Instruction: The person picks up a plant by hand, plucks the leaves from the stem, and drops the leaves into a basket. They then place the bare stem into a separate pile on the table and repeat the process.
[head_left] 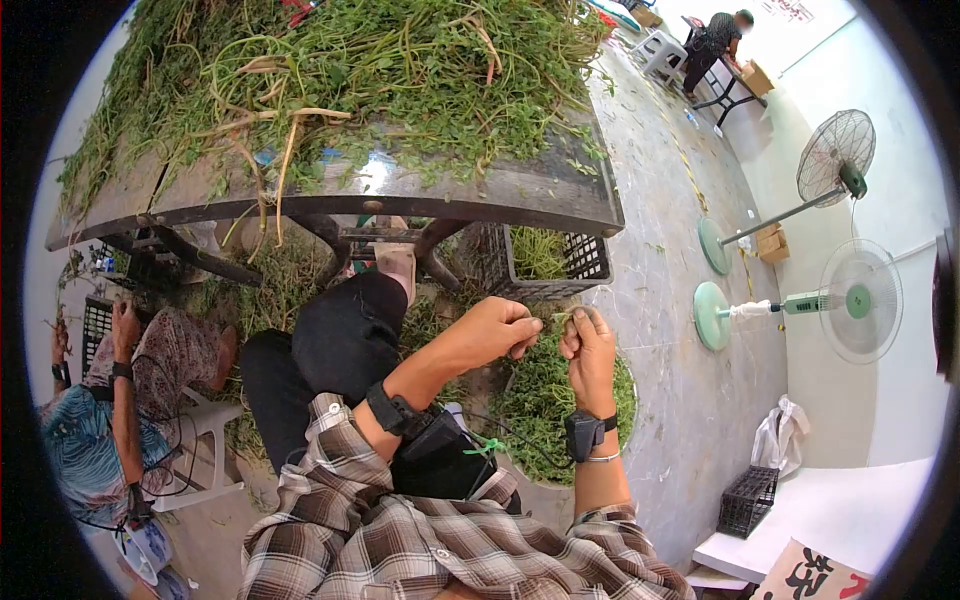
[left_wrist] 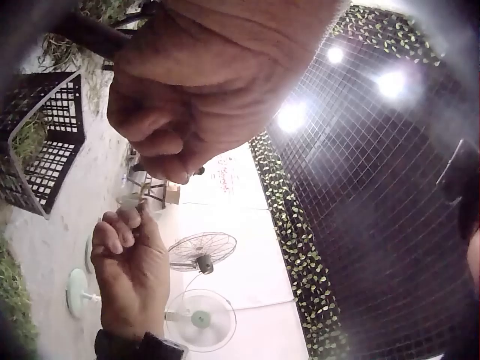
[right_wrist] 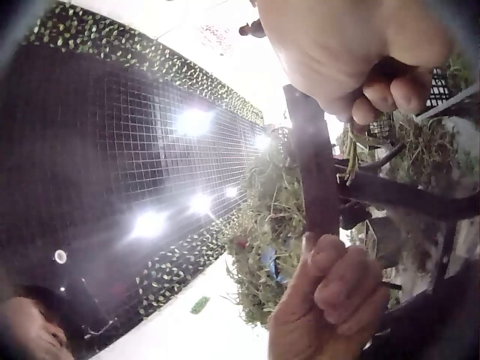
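Watching mid-frame, I see the right hand (head_left: pixel 590 346) pinching a stem (right_wrist: pixel 351 156); the left hand (head_left: pixel 497 330) curls nearby, whether clamped on anything I can't tell.

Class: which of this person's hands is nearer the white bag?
Right. The right hand is left of the white bag, not touching it; the left hand is farther left, beyond the right hand.

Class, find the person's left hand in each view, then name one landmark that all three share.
Head: left hand, near the centre.
Left wrist: left hand, large across the top.
Right wrist: left hand, at the bottom, right of centre.
Shared landmark: the right hand, also in both wrist views.
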